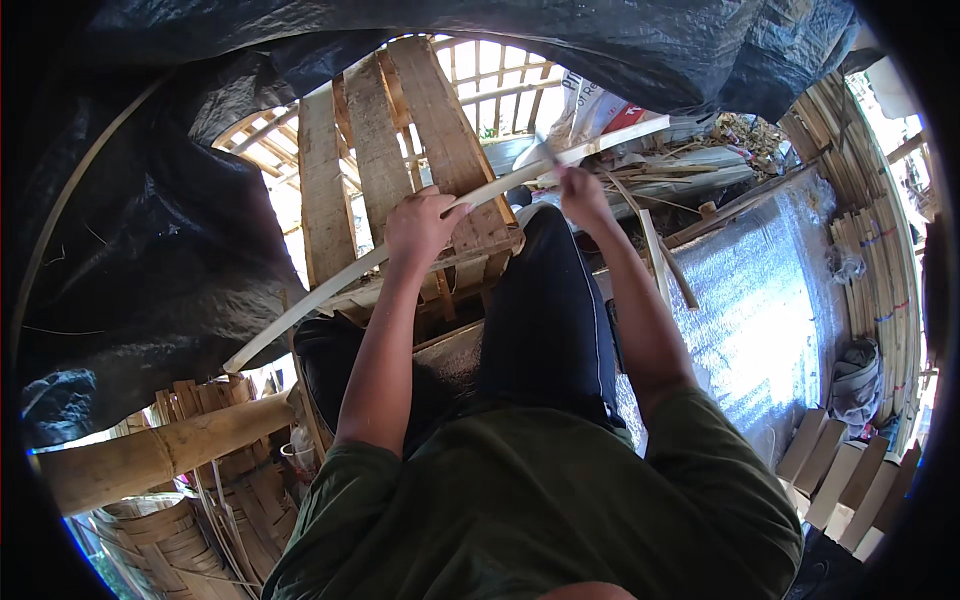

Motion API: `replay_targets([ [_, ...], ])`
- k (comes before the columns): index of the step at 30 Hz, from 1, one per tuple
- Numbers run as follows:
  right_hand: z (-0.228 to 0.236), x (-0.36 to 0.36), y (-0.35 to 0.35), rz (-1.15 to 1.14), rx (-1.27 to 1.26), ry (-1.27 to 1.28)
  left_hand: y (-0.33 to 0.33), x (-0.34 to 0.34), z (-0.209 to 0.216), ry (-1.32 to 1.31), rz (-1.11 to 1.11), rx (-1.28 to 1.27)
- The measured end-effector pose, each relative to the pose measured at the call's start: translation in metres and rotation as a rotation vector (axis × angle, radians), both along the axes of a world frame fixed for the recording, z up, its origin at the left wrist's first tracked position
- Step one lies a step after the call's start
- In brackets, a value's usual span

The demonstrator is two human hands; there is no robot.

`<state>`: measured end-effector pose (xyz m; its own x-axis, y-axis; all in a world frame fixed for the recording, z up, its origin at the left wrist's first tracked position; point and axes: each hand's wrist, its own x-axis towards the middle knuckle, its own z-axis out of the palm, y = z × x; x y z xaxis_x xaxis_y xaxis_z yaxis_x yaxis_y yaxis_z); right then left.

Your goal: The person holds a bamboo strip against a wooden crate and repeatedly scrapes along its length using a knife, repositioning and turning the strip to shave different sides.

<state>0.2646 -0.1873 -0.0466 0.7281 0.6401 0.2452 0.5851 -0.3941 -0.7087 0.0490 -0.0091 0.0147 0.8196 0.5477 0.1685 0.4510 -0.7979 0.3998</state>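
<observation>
My left hand (pixel 420 228) is wrapped round a long pale bamboo strip (pixel 325 290), pressing it down over the wooden slat bench (pixel 447 140). The strip slants from the lower left up to the right, with both ends sticking out past the bench. In my right hand (pixel 584 197) is a knife (pixel 547 150), held beside the strip to the right of the bench. Motion smears its blade, which crosses the strip; whether it touches cannot be made out. The handle is mostly hidden by my fingers.
Thin offcuts (pixel 655 250) lean right of my knee. A shiny silver sheet (pixel 770 300) covers the surface at right, beside bundled bamboo slats (pixel 870 270). Black plastic sheeting (pixel 150 230) hangs at left, above a thick bamboo pole (pixel 170 440). A printed sack (pixel 595 105) stands beyond the bench.
</observation>
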Motion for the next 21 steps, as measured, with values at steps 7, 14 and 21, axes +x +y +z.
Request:
replay_targets([
  [7,-0.006,0.009,-0.001,-0.103,-0.050,0.475,0.000,0.000,0.000,-0.033,-0.004,0.029],
  [14,0.001,0.009,-0.004,-0.373,0.246,0.426,-0.001,-0.001,0.000,-0.068,0.014,0.050],
  [21,-0.014,0.005,-0.010,-0.216,0.331,0.544,-0.001,-0.002,0.004,-0.021,0.003,-0.001],
])
